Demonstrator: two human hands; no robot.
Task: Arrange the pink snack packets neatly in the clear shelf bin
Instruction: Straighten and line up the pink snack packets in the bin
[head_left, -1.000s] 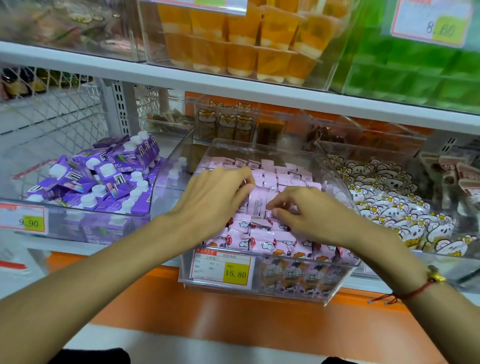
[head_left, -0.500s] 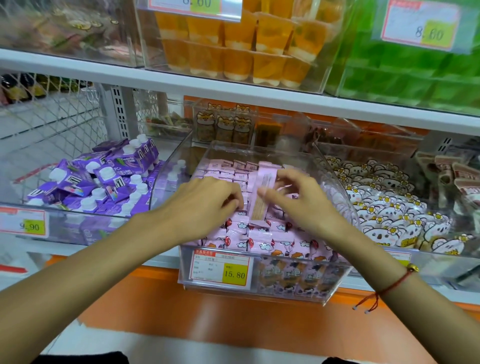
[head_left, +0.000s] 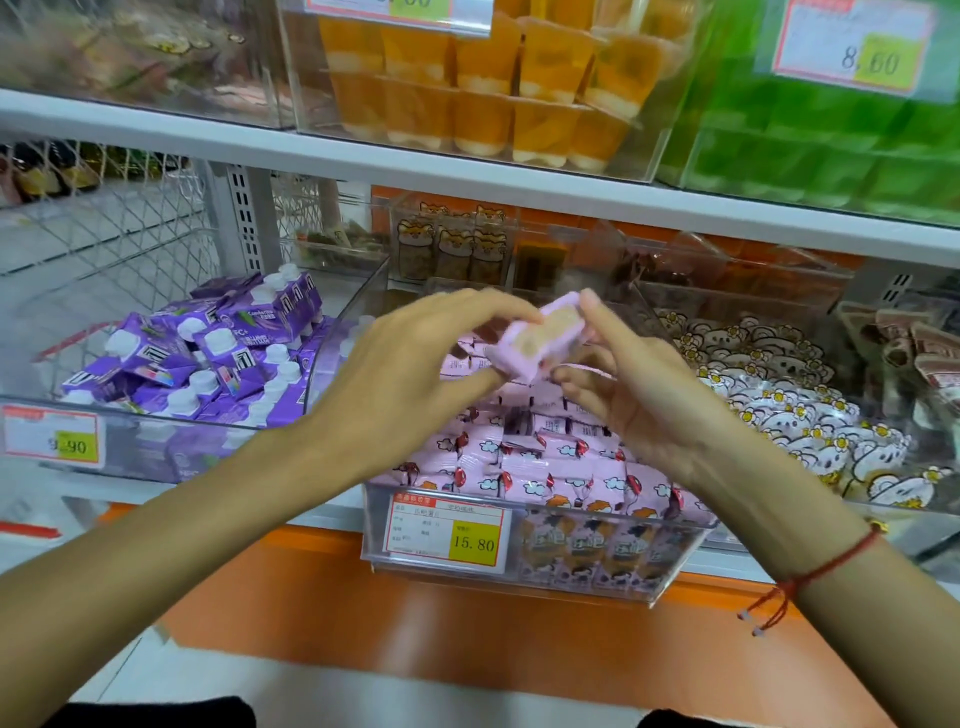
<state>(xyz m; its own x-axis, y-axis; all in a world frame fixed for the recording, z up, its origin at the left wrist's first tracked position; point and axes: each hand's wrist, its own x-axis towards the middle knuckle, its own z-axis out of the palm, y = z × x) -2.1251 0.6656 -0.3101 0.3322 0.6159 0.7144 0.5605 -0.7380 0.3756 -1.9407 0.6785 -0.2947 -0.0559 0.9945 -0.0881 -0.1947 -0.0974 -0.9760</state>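
In the head view, both hands meet at the centre of the frame, raised above the clear shelf bin and holding one pink snack packet between them. The left hand comes in from the lower left and pinches the packet's lower left end between curled fingertips and thumb; the right hand comes in from the lower right, palm turned partly up, and grips the upper right end with its fingers curled round it. The packet is clear of the bin's contents — its long axis runs on a diagonal, from lower left up to upper right, and a tan window in its pink wrapper faces the camera, though motion blur softens the detail. Below the hands, the bin holds many more pink packets lying in rows, most flat with printed clouds showing, and a yellow-and-white price label reading 15.80 sits on its front wall. A red string bracelet circles the right wrist at the lower right of the frame. To the left, another clear bin holds purple drink pouches with white caps; to the right, a bin is filled with white packets printed with yellow flowers. Across the top of the frame, on the shelf above, stand orange jelly cups in the middle and green packs at the upper right.
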